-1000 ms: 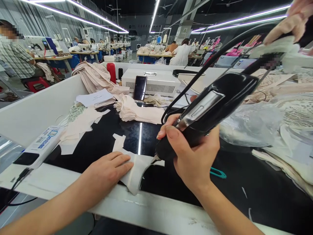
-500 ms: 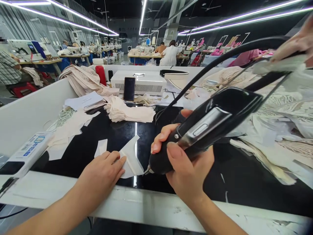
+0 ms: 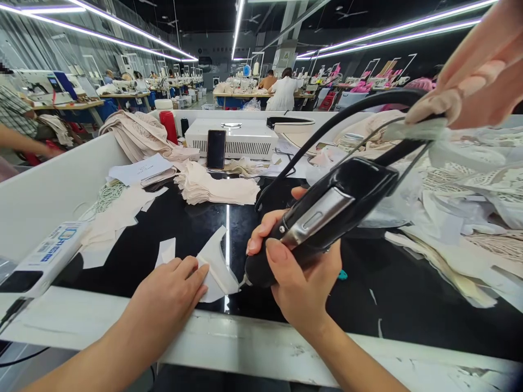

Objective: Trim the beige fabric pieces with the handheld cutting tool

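In my right hand (image 3: 300, 272) is a black corded handheld tool (image 3: 327, 209) with a silver lever, slanting down to the left. Its narrow metal tip (image 3: 245, 281) meets the right corner of a white fabric piece (image 3: 216, 256) with a curved edge. My left hand (image 3: 174, 291) lies on the left side of that piece, fingers flat, pressing it against the black tabletop. A small white piece (image 3: 166, 250) shows just beyond the left knuckles. At upper right another person's hand (image 3: 461, 87) grips the tool's cable (image 3: 359, 103) and a translucent strip.
Pale pink cut fabric (image 3: 216, 185) is stacked behind, near a phone (image 3: 216, 148) leaning on a white vented box (image 3: 241, 141). Lace and plastic heap up at right. A white labelled device (image 3: 49, 256) lies at left, near paper sheets (image 3: 141, 169). A teal bit (image 3: 342, 275) lies behind my right hand.
The tool and my right hand have shifted slightly left, its back end most. The other person's hand reaches further in from the right. An arm now shows at the far left.
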A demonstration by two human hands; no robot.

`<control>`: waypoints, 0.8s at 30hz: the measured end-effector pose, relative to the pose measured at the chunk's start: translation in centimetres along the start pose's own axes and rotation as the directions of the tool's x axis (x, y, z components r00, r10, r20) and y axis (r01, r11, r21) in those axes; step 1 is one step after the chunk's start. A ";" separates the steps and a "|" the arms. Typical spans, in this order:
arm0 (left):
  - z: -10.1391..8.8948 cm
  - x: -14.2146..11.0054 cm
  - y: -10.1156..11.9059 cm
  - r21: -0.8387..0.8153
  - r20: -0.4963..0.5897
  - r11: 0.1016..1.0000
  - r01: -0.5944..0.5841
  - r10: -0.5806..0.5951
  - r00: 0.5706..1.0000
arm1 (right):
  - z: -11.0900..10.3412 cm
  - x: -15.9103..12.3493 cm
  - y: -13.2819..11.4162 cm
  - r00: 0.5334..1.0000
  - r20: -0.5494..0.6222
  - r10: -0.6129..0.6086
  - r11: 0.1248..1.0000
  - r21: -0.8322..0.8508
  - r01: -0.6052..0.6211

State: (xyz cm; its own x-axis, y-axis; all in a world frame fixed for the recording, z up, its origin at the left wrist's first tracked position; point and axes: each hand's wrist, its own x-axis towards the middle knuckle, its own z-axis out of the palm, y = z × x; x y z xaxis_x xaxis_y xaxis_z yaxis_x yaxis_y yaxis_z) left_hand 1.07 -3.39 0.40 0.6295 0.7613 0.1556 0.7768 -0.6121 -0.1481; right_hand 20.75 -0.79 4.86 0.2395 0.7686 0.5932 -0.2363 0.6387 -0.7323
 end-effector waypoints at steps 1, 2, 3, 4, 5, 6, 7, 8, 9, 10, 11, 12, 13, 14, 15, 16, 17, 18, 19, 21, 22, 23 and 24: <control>0.1 -0.1 0.0 0.029 -0.019 1.000 -0.010 0.011 1.000 | 0.0 0.0 0.0 1.000 -0.001 -0.001 1.000 0.004 0.001; 0.1 -0.3 0.1 0.064 -0.039 0.998 -0.018 0.020 0.999 | 0.1 0.0 0.0 1.000 -0.002 -0.003 1.000 0.009 0.003; 0.1 -0.3 0.2 0.100 -0.062 0.995 -0.018 0.024 0.998 | 0.1 0.0 0.0 1.000 -0.003 -0.005 1.000 0.012 0.005; -0.1 -0.3 0.3 0.126 -0.094 0.992 -0.017 0.029 0.995 | 0.0 -0.1 0.0 1.000 -0.007 -0.005 1.000 0.015 0.005; -0.2 -0.3 0.5 0.137 -0.137 0.990 -0.023 0.042 0.990 | 0.0 -0.1 0.0 1.000 -0.010 -0.003 1.000 0.017 0.003; -0.4 -0.2 0.7 0.131 -0.188 0.990 -0.044 0.068 0.980 | -0.1 -0.1 0.0 1.000 -0.012 0.000 1.000 0.020 0.000; -0.6 -0.1 1.0 0.111 -0.235 0.991 -0.081 0.105 0.966 | -0.1 -0.1 0.0 1.000 -0.016 0.003 1.000 0.024 -0.002; -0.6 0.0 1.3 0.078 -0.277 0.988 -0.133 0.149 0.949 | -0.1 -0.2 0.0 1.000 -0.017 0.004 1.000 0.029 -0.003; -0.6 0.2 1.6 0.038 -0.313 0.980 -0.193 0.195 0.930 | -0.2 -0.2 0.0 1.000 -0.018 0.006 0.999 0.034 -0.006; -0.5 0.4 1.9 -0.006 -0.337 0.967 -0.254 0.237 0.911 | -0.2 -0.2 -0.1 1.000 -0.017 0.011 0.999 0.039 -0.010; -0.2 0.6 2.2 -0.046 -0.349 0.951 -0.305 0.271 0.897 | -0.1 -0.2 -0.1 1.000 -0.017 0.015 0.999 0.043 -0.014; 0.1 0.7 2.4 -0.077 -0.357 0.935 -0.345 0.297 0.886 | -0.1 -0.3 -0.1 1.000 -0.017 0.021 0.999 0.046 -0.020; 0.4 0.9 2.6 -0.095 -0.360 0.923 -0.374 0.318 0.877 | -0.1 -0.3 -0.1 1.000 -0.015 0.027 0.998 0.049 -0.027; 0.8 1.1 2.7 -0.100 -0.359 0.913 -0.397 0.339 0.870 | 0.0 -0.3 -0.1 0.999 -0.013 0.031 0.998 0.052 -0.030; 1.1 1.2 2.7 -0.096 -0.352 0.906 -0.412 0.357 0.865 | 0.0 -0.3 -0.1 0.999 -0.012 0.032 0.998 0.054 -0.031; 1.3 1.3 2.6 -0.092 -0.346 0.902 -0.423 0.369 0.863 | 0.0 -0.3 0.0 1.000 -0.011 0.030 0.998 0.055 -0.029; 1.5 1.4 2.5 -0.093 -0.342 0.899 -0.427 0.374 0.862 | 0.1 -0.3 0.0 1.000 -0.012 0.027 0.998 0.055 -0.026; 1.6 1.4 2.4 -0.101 -0.339 0.898 -0.428 0.374 0.863 | 0.1 -0.3 0.0 1.000 -0.013 0.024 0.998 0.053 -0.023; 1.7 1.3 2.2 -0.112 -0.338 0.897 -0.429 0.371 0.865 | 0.1 -0.3 0.0 1.000 -0.015 0.021 0.999 0.049 -0.020; 1.8 1.1 1.7 -0.143 -0.335 0.897 -0.418 0.354 0.873 | 0.0 -0.3 0.0 1.000 -0.021 0.021 0.999 0.042 -0.020; 1.9 1.0 1.5 -0.158 -0.330 0.898 -0.411 0.345 0.879 | 0.0 -0.3 -0.1 0.999 -0.022 0.023 0.999 0.042 -0.022; 2.0 0.9 1.4 -0.174 -0.322 0.898 -0.405 0.336 0.885 | 0.0 -0.3 -0.1 1.000 -0.021 0.021 0.999 0.045 -0.020; 2.1 0.8 1.2 -0.191 -0.313 0.899 -0.395 0.326 0.892 | 0.0 -0.3 -0.1 1.000 -0.017 0.017 0.999 0.049 -0.016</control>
State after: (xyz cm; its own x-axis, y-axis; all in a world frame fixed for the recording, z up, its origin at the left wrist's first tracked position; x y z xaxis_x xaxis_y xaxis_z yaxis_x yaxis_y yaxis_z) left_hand 2.46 -3.11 -1.70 0.8203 0.4127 0.3959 0.4526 -0.8917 -0.0083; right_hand 20.75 -1.07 4.76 0.2517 0.7784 0.5751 -0.2855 0.6275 -0.7244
